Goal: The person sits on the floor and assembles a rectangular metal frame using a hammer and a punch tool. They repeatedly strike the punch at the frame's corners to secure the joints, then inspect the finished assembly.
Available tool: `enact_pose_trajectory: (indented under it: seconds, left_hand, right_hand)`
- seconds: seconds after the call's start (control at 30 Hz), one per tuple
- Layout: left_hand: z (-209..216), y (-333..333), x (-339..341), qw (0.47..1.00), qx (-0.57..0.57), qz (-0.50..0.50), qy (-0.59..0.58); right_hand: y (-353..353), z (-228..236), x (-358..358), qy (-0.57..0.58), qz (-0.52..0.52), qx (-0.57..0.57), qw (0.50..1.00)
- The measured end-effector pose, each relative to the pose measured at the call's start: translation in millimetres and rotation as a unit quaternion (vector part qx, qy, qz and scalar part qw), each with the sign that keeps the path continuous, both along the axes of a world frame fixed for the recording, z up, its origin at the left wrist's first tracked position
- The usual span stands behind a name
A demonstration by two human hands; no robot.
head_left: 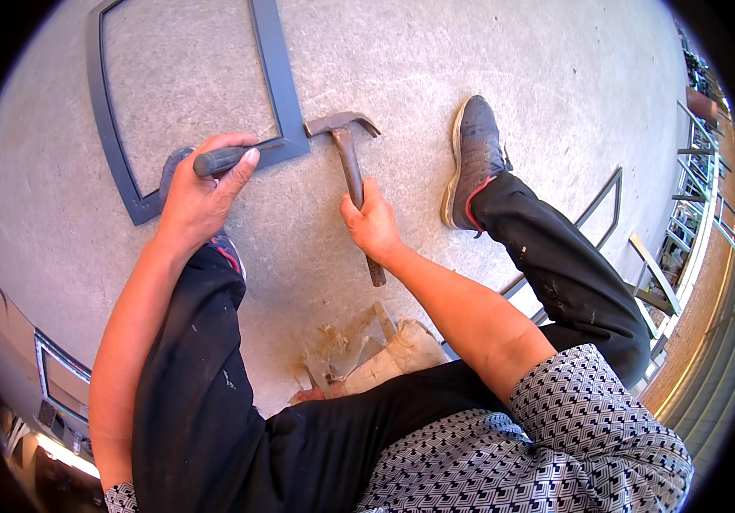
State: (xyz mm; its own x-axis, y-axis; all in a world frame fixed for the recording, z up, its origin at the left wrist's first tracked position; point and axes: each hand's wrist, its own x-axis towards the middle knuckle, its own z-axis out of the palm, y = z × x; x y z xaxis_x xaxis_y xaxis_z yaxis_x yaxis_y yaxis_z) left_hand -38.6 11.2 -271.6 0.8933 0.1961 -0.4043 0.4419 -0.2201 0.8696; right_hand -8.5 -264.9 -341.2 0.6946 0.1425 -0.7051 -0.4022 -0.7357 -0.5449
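Note:
My left hand [194,198] is closed around a screwdriver-like tool [224,160] with a thick dark handle. Its thin shaft points right, over the near right corner of a grey window frame [278,77] lying flat on the floor; whether the tip touches the frame I cannot tell. In my right hand [373,224] is a claw hammer [349,158], gripped partway down its worn wooden handle. The hammer's rusty brown head sits just right of that corner, claw to the right. My left shoe is partly hidden behind my left hand, at the frame's near edge.
My right shoe [480,141] rests on the concrete floor [384,51]. Between my legs lies a torn, dusty brown package [393,357]. Another dark frame [604,205] lies beyond my right leg, with several frames and metal pieces along the right edge. A light-edged frame [58,372] is at lower left.

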Motion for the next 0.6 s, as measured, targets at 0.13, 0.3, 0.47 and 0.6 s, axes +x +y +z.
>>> enact_pose_trajectory:
  seconds: [0.13, 0.3, 0.47, 0.6]
  left_hand:
    - [-2.9, 0.2, -0.4, 1.000, 0.016, -0.011, -0.021]
    - [-5.2, -0.7, 0.8, 0.999, 0.023, -0.011, -0.023]
    - [-4.3, -1.8, 2.4, 0.999, 0.032, -0.014, -0.024]
    - [-4.2, -1.3, 2.9, 0.999, 0.037, -0.017, -0.022]
  right_hand:
    - [-0.1, -1.0, -0.4, -0.007, 0.006, 0.006, 1.000]
    - [-1.1, -3.8, -0.9, -0.007, 0.004, 0.003, 1.000]
    - [-2.5, -6.2, -1.0, -0.009, 0.007, 0.002, 1.000]
    - [-2.5, -8.0, -1.7, -0.014, 0.008, 0.004, 1.000]
